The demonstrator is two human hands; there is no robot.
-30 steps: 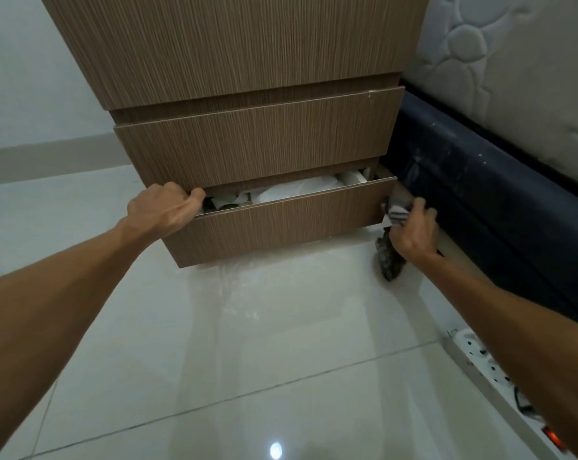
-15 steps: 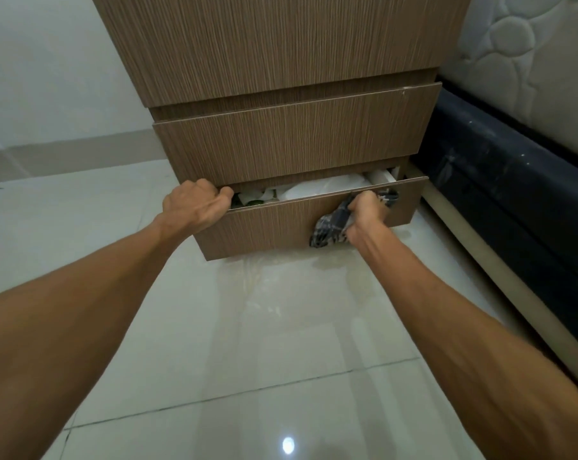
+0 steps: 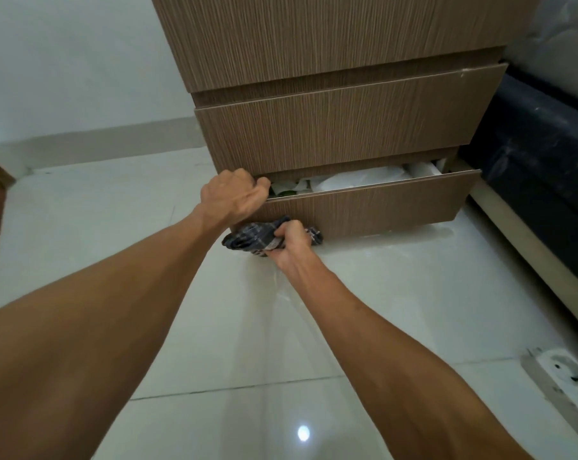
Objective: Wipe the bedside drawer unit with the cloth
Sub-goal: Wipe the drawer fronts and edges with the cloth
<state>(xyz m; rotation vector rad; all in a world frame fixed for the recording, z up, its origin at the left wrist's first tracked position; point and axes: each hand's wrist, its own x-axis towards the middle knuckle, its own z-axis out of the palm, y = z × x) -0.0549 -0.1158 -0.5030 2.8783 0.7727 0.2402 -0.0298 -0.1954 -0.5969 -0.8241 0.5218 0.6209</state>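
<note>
The brown wood-grain drawer unit [image 3: 340, 127] stands on the floor ahead of me. Its bottom drawer [image 3: 380, 207] is pulled partly out, with white items showing inside. My left hand [image 3: 236, 195] grips the top left corner of that drawer's front. My right hand [image 3: 289, 242] is closed on a dark checked cloth [image 3: 247, 240], pressed against the lower left edge of the drawer front, close to the floor.
Glossy pale floor tiles [image 3: 281, 343] spread in front of the unit. A dark bed base [image 3: 540, 161] with a white mattress above it stands right beside the unit. A white power strip [image 3: 566, 376] lies on the floor at the lower right.
My right hand has carried the cloth from the drawer's right end leftward across its front to the lower left edge. My left hand has kept its grip on the drawer corner.
</note>
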